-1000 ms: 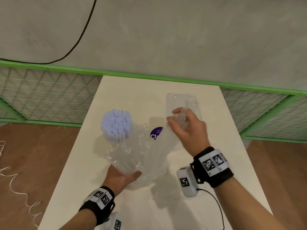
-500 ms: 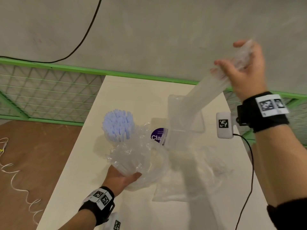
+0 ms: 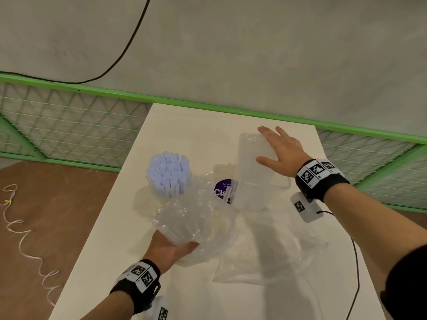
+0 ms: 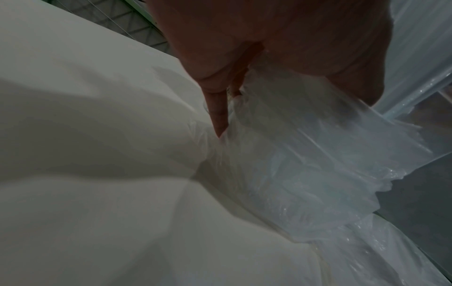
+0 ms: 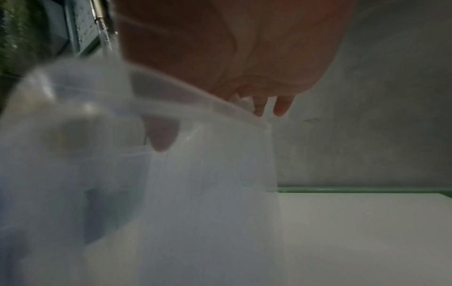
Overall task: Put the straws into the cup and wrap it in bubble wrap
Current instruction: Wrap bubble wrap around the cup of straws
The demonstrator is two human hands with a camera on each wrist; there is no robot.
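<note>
We see a person at a white table (image 3: pixel 184 125), both wrists strapped with black bands bearing printed markers. The left hand (image 3: pixel 169 248) sits near the table's left edge, toward the near side, palm up, its fingers curled round the base of the cup (image 3: pixel 187 218), which tilts away from the person and is already swathed in crumpled bubble wrap (image 3: pixel 203 204). A bundle of pale blue straws (image 3: pixel 168 176) sticks out of the cup's mouth toward the left edge. In the left wrist view, the fingers (image 4: pixel 217 114) press into the wrap (image 4: pixel 305 164) against the tabletop (image 4: pixel 97 193). The right hand (image 3: pixel 280 150) reaches toward the far right corner, fingers straight and spread, lying flat on top of a clear plastic box (image 3: pixel 256 181) that stands on the table; it grasps nothing. From the right wrist view, we see the fingertips (image 5: pixel 282 108) extending past the box's rim (image 5: pixel 195 108). A purple label (image 3: pixel 223 191) shows between cup and box. A loose clear sheet (image 3: pixel 265 255) spreads toward the near right edge.
</note>
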